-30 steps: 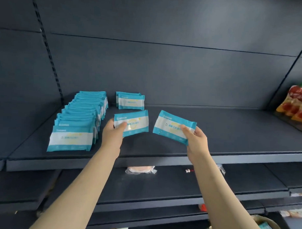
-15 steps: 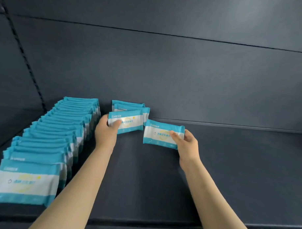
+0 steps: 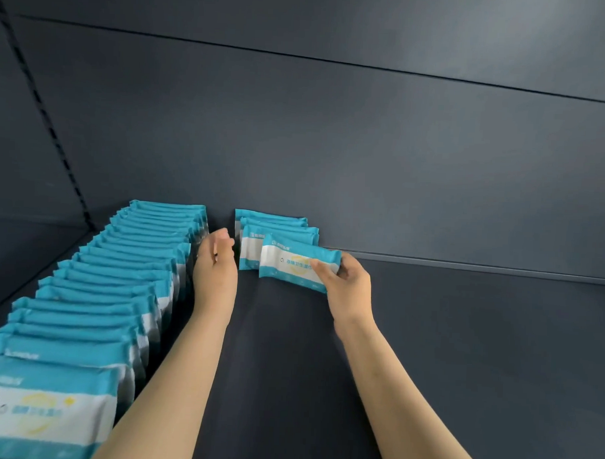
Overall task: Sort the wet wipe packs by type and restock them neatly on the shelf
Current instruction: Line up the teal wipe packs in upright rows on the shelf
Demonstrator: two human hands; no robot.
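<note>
A long row of several teal-and-white wet wipe packs (image 3: 96, 290) stands on edge along the left of the dark shelf (image 3: 461, 355), running from front to back. A second short row of three packs (image 3: 259, 238) stands against the back wall. My right hand (image 3: 347, 286) grips one more teal pack (image 3: 293, 260) by its right end, just in front of that short row. My left hand (image 3: 216, 260) hovers between the two rows with loose fingers, holding nothing.
The shelf's dark back panel (image 3: 365, 145) rises right behind the packs. A slotted upright (image 3: 41, 110) runs down the left side. Bare shelf surface stretches to the right of my right arm.
My left hand has set its pack into the short back row and let go. My right hand has carried its pack farther back, up to that row. The view moved closer.
</note>
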